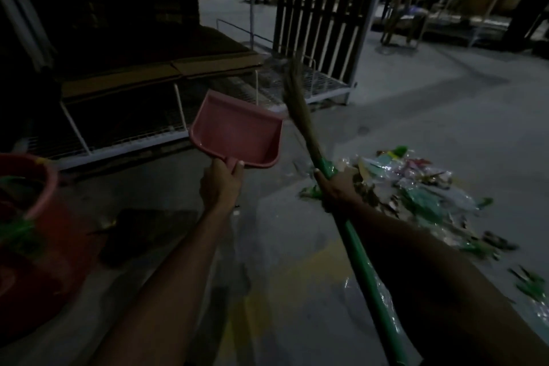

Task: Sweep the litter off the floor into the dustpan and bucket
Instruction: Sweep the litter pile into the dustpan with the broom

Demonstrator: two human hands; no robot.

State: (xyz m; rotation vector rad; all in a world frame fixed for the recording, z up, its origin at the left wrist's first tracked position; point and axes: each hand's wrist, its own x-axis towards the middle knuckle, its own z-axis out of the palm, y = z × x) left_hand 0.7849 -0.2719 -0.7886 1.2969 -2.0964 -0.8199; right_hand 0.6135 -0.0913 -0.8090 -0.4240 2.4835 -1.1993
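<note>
My left hand [221,183] grips the short handle of a pink dustpan [237,131], held up off the floor with its mouth facing away and nothing visible inside. My right hand [337,189] grips the green handle of a broom [300,116], whose straw head points up and away, off the floor. A heap of litter [416,190], made of plastic wrappers, green scraps and dry leaves, lies on the concrete floor just right of my right hand. A red bucket [38,217] stands at the left edge with green scraps inside.
A low white wire rack with flat cardboard [154,77] runs along the left behind the dustpan. A metal cage trolley [320,38] stands beyond the broom head. Stray green scraps [528,285] lie at the right edge. A yellow painted line [267,291] crosses the floor between my arms.
</note>
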